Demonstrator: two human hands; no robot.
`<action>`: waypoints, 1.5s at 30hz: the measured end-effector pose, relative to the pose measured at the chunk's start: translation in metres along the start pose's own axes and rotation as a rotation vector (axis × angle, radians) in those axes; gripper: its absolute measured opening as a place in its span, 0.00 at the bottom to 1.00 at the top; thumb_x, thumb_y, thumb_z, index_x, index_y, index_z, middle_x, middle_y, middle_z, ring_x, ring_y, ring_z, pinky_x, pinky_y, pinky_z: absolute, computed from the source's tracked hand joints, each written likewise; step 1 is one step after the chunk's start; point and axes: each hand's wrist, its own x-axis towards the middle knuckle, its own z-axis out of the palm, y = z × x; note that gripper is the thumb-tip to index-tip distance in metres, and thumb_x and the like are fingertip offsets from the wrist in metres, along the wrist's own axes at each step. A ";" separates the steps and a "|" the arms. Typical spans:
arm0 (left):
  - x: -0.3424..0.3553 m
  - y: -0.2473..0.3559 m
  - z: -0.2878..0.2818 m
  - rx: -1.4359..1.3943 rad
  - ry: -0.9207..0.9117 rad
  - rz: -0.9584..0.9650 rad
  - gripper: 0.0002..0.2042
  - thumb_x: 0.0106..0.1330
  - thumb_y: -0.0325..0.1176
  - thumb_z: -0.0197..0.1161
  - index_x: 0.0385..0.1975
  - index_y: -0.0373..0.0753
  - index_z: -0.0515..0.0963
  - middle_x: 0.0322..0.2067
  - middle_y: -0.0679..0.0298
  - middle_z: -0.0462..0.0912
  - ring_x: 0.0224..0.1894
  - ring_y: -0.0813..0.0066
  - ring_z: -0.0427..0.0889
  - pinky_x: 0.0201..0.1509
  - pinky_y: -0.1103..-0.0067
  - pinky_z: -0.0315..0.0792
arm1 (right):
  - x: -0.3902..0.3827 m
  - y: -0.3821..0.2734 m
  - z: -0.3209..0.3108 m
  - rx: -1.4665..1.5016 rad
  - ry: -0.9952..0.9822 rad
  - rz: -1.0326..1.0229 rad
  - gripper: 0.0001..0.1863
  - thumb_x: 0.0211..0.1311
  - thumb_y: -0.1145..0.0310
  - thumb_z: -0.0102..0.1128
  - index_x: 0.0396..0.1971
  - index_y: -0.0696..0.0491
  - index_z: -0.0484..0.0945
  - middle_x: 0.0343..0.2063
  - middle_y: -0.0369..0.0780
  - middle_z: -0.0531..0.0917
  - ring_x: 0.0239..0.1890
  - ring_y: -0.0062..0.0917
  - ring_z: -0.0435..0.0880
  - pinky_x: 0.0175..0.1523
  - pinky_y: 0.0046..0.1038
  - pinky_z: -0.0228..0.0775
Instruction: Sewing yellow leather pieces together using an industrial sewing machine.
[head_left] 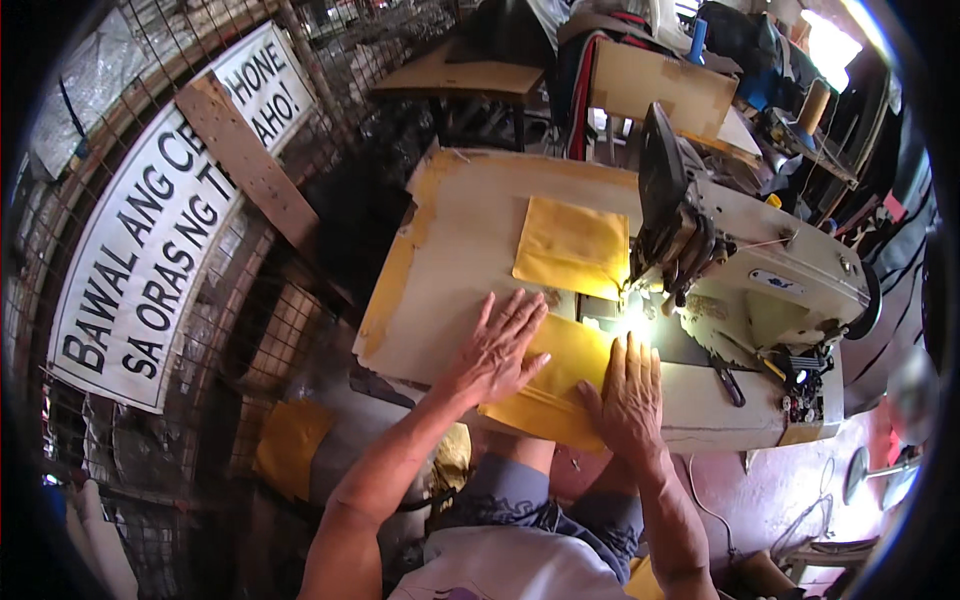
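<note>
Under both my palms lies a yellow fabric piece [560, 385] on the sewing machine table, its near edge hanging over the table's front. My left hand [500, 350] is flat with fingers spread, resting on its left side and the bare table. My right hand [630, 390] lies flat on its right side, fingertips close to the lit needle area. A second yellow fabric piece [572, 245] lies just beyond, its right corner by the presser foot. The sewing machine [780, 270] stands at the right with its lamp shining on the needle area, where glare hides detail.
Right of my hand, dark-handled snips [730, 380] lie on the machine bed. A wire mesh wall with a white sign [150, 230] runs along the left. More yellow fabric [293, 447] hangs low left. A thread cone [813, 105] stands at the back right, and a fan [880, 470] at right.
</note>
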 end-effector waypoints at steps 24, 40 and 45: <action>0.004 0.016 0.036 -0.004 0.360 -0.261 0.30 0.71 0.53 0.55 0.60 0.30 0.72 0.66 0.46 0.69 0.73 0.50 0.62 0.77 0.52 0.48 | 0.000 0.015 0.022 -0.136 -0.093 -0.043 0.38 0.77 0.48 0.44 0.74 0.60 0.53 0.74 0.55 0.56 0.76 0.49 0.53 0.79 0.47 0.41; -0.139 -0.011 -0.020 -1.386 0.438 -0.654 0.11 0.72 0.33 0.64 0.49 0.36 0.80 0.42 0.65 0.85 0.44 0.79 0.83 0.50 0.80 0.79 | -0.001 0.021 0.014 0.422 0.057 0.088 0.30 0.80 0.51 0.41 0.71 0.56 0.65 0.69 0.49 0.69 0.72 0.41 0.65 0.75 0.40 0.52; -0.325 -0.045 0.005 -1.287 0.969 -1.133 0.12 0.72 0.32 0.62 0.51 0.33 0.80 0.43 0.63 0.85 0.44 0.76 0.83 0.51 0.80 0.75 | 0.000 0.018 0.015 0.313 0.078 0.002 0.28 0.80 0.54 0.42 0.69 0.58 0.68 0.68 0.49 0.71 0.71 0.41 0.67 0.74 0.39 0.55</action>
